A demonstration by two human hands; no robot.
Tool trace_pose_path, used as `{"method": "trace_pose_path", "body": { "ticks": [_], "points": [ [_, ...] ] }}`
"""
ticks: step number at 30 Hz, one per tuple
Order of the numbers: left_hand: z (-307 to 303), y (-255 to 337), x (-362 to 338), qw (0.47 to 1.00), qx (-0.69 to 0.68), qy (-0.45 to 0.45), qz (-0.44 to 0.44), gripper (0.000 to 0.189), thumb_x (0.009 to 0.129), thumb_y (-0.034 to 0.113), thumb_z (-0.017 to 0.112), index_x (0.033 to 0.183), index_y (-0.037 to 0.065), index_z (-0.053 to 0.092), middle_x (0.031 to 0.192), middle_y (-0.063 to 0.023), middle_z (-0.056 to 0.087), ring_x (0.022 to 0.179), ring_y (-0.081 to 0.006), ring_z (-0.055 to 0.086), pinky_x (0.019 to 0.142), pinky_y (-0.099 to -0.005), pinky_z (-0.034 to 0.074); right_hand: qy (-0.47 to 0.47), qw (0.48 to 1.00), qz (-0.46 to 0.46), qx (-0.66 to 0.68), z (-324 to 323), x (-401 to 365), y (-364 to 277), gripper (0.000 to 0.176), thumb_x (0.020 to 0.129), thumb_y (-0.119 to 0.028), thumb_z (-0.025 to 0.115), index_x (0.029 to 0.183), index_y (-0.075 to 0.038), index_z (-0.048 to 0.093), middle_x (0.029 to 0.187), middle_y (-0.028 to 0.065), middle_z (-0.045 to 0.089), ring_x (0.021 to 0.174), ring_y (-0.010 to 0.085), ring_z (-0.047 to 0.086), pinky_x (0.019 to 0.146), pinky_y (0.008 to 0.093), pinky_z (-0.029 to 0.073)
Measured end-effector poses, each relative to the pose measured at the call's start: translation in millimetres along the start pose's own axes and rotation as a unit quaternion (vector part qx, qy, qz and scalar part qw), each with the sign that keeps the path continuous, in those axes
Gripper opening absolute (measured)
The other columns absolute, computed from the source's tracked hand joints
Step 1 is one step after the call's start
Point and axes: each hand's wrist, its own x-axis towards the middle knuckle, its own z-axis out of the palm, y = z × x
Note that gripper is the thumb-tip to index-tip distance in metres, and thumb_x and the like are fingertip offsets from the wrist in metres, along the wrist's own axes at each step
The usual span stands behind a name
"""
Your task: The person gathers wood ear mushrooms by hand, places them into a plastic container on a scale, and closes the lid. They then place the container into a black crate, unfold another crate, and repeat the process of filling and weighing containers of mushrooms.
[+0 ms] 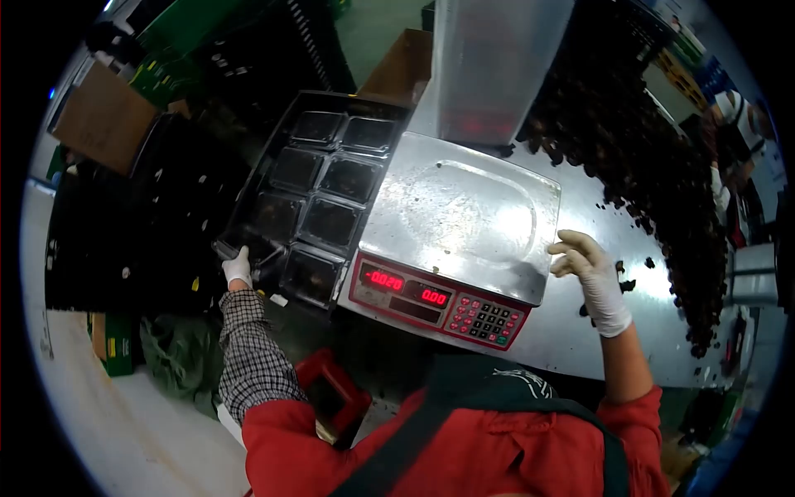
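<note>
Item 1: my left hand (238, 269), gloved, fingers closed on the near corner of the black tray (248, 192) at the counter's left edge.
Item 2: clear tubs (331, 220), lidded, dark contents, filling the tray in two rows.
Item 3: scale (460, 214) at the counter's (571, 331) near edge; pan bare, red digits (410, 290) lit.
Item 4: my right hand (592, 277), gloved, empty, fingers loosely curled, just beside the scale's right edge.
Item 5: heap of dark fruit (654, 149) along the far right edge.
Status, my judgement: the tray looks fully packed; much loose fruit is left, and no tub is on the pan.
</note>
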Motion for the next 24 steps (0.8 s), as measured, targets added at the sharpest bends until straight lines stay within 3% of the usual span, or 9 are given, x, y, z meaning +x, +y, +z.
{"method": "trace_pose_path", "body": {
  "ticks": [1,3,5,7,9,11,15,21,24],
  "points": [
    [5.0,34.4,-39.6,0.962,0.234,0.132,-0.041,0.069,0.086,0.03,0.066,0.134,-0.01,0.035,0.126,-0.0263,0.054,0.115,-0.0344,0.056,0.093,-0.0412,0.048,0.04,0.999,0.01,-0.013,-15.8,-7.5,11.6,0.036,0.091,-0.013,0.055,0.123,0.004,0.053,0.102,0.0113,0.067,0.082,0.014,0.063,0.075,0.0257,0.05],
    [22.2,8.0,-30.6,0.89,0.423,0.144,0.086,0.056,0.091,0.032,0.057,0.131,-0.005,0.044,0.127,-0.0238,0.054,0.121,-0.0344,0.052,0.098,-0.0419,0.045,0.103,0.994,0.022,-0.033,-44.2,-27.9,26.2,0.035,0.09,-0.016,0.056,0.119,0.003,0.056,0.1,0.0097,0.067,0.079,0.0132,0.063,0.073,0.0258,0.05],
    [49.1,-19.3,8.7,0.876,0.464,-0.126,-0.044,0.051,0.093,0.036,0.05,0.129,-0.001,0.05,0.133,-0.0211,0.051,0.124,-0.0344,0.048,0.103,-0.0415,0.041,0.143,0.988,0.05,-0.03,-71.1,-48.6,44.4,0.033,0.091,-0.016,0.055,0.118,0.003,0.057,0.1,0.0091,0.067,0.077,0.0125,0.062,0.072,0.0257,0.05],
    [62.8,-1.6,-47.2,0.848,0.51,-0.145,0.006,0.053,0.093,0.038,0.045,0.134,0.005,0.048,0.137,-0.0191,0.049,0.126,-0.0362,0.046,0.106,-0.0426,0.037,0.178,0.981,0.075,-0.02,-88.9,-67.9,65.4,0.03,0.093,-0.016,0.054,0.117,0.002,0.058,0.099,0.0086,0.068,0.075,0.012,0.062,0.071,0.0256,0.05],
    [79.6,-37.4,-18.9,0.873,0.443,-0.17,0.117,0.056,0.092,0.036,0.045,0.137,0.005,0.045,0.139,-0.0191,0.047,0.128,-0.036,0.044,0.107,-0.0427,0.036,0.203,0.974,0.099,-0.01,-98.1,-84.8,85.0,0.029,0.094,-0.016,0.052,0.115,0.002,0.058,0.097,0.0081,0.068,0.074,0.0116,0.062,0.069,0.0254,0.05],
    [68.5,-10.5,-51.0,0.896,0.39,-0.162,0.141,0.058,0.089,0.036,0.05,0.135,0.0,0.047,0.135,-0.0225,0.05,0.127,-0.0346,0.046,0.106,-0.0415,0.036,0.201,0.971,0.127,-0.011,-100.3,-93.7,97.7,0.027,0.095,-0.016,0.05,0.114,0.002,0.06,0.094,0.0079,0.068,0.074,0.012,0.063,0.069,0.0254,0.05],
    [54.0,3.0,-54.4,0.926,0.271,-0.049,0.259,0.055,0.085,0.035,0.058,0.124,-0.004,0.055,0.126,-0.0229,0.056,0.12,-0.0354,0.051,0.103,-0.0412,0.039,0.169,0.977,0.127,-0.016,-99.6,-82.1,107.9,0.03,0.093,-0.017,0.052,0.115,0.003,0.059,0.091,0.009,0.068,0.071,0.0128,0.063,0.062,0.0253,0.051],
    [4.2,24.2,-114.7,0.942,0.135,-0.078,0.298,0.043,0.086,0.031,0.06,0.115,-0.001,0.062,0.118,-0.0211,0.061,0.113,-0.0344,0.057,0.099,-0.0386,0.044,0.09,0.989,0.121,-0.005,-85.5,-39.4,81.1,0.03,0.093,-0.016,0.053,0.114,0.004,0.058,0.093,0.0095,0.068,0.07,0.0128,0.063,0.061,0.0236,0.05],
    [-39.4,26.6,-143.4,0.928,0.159,-0.068,0.331,0.041,0.085,0.029,0.063,0.113,-0.001,0.063,0.114,-0.0192,0.063,0.109,-0.0335,0.059,0.095,-0.0381,0.046,0.079,0.995,0.053,-0.03,-91.0,-2.5,98.9,0.029,0.092,-0.017,0.054,0.112,0.003,0.059,0.092,0.0089,0.068,0.071,0.0138,0.063,0.061,0.0238,0.05]
  ]
}}
